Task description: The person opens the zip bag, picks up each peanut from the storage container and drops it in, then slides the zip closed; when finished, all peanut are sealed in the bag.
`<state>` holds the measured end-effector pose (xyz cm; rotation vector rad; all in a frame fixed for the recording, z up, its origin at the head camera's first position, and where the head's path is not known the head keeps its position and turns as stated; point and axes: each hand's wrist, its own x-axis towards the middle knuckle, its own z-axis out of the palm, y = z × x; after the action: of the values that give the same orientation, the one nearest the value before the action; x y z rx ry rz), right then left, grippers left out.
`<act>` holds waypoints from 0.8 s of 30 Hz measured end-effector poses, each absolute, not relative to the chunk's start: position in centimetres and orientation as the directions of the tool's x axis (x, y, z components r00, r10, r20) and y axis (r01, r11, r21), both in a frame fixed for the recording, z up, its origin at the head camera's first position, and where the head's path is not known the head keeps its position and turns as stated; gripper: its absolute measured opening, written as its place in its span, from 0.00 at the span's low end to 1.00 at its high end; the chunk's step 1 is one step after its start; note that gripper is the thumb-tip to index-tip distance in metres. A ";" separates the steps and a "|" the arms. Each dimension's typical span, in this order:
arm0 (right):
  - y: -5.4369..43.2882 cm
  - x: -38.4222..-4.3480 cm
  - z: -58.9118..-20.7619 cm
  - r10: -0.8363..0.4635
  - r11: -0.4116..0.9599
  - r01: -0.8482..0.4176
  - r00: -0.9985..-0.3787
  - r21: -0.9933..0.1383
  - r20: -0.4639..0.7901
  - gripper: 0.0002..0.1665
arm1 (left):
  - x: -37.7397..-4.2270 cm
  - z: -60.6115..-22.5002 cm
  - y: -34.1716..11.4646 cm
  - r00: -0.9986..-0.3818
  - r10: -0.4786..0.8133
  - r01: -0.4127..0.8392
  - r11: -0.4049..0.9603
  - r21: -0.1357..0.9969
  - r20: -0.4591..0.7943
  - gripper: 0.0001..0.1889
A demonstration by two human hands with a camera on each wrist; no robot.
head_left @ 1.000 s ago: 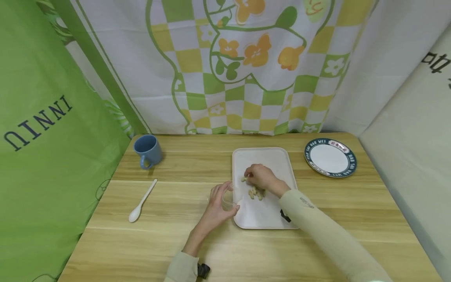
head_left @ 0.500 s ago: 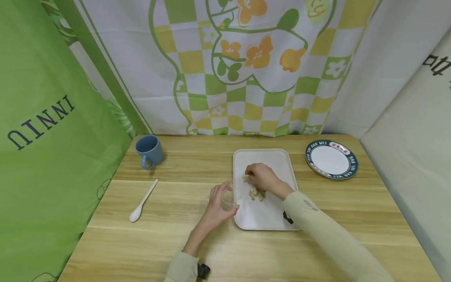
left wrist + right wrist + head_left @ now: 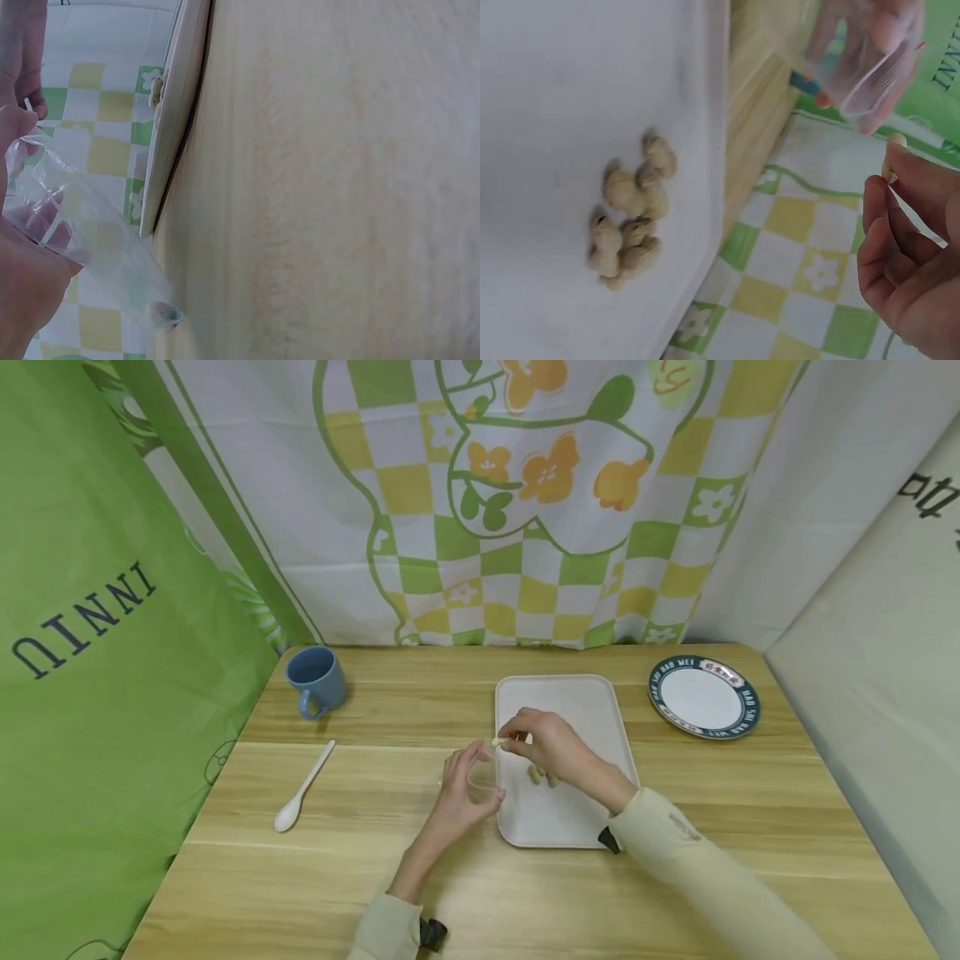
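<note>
My left hand holds a clear plastic bag at its mouth, thumb and fingers spread to keep it apart. Inside the bag's bottom corner lies a small pale-brown thing, too blurred to name surely. Thumb and fingertips of my right hand pinch a peanut in its shell, just beside the bag's mouth and above the tray's left edge. Several more unshelled peanuts lie in a loose cluster on the white tray, partly hidden under the right hand in the head view.
A blue mug stands at the back left of the wooden table. In front of it lies a white spoon. To the tray's right is a white plate with a dark patterned rim. Curtains hang behind and at both sides.
My right hand has lifted a peanut from the tray and moved it left, toward the bag's mouth. The left hand and bag have hardly moved.
</note>
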<state>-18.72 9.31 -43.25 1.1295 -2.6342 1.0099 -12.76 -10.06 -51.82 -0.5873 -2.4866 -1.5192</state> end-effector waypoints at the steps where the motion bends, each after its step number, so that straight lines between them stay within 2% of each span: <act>1: 9.2 -18.4 -43.0 -0.620 0.506 -0.682 -0.713 -0.528 0.328 0.08 | -12.8 -51.8 -10.1 -0.911 0.240 0.407 0.408 0.817 0.334 0.42; 11: 8.5 -16.9 -43.1 -0.691 0.539 -0.761 -0.645 -0.362 0.326 0.08 | -12.7 -51.5 -9.8 -0.915 0.234 0.400 0.418 0.816 0.328 0.42; 15: 8.4 -16.7 -43.3 -0.703 0.528 -0.777 -0.626 -0.343 0.338 0.09 | -12.6 -51.4 -9.6 -0.909 0.238 0.413 0.427 0.804 0.341 0.42; 20: 8.7 -16.7 -42.8 -0.700 0.514 -0.769 -0.632 -0.381 0.331 0.12 | -12.7 -51.3 -9.5 -0.911 0.238 0.409 0.431 0.804 0.336 0.41; 24: 9.7 -17.5 -42.4 -0.614 0.544 -0.730 -0.683 -0.414 0.396 0.09 | -12.7 -51.3 -9.5 -0.906 0.244 0.420 0.416 0.807 0.346 0.42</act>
<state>-17.47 9.73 -42.39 1.1369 -2.5765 0.8333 -12.73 -9.49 -51.27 -0.5903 -2.4921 -1.4965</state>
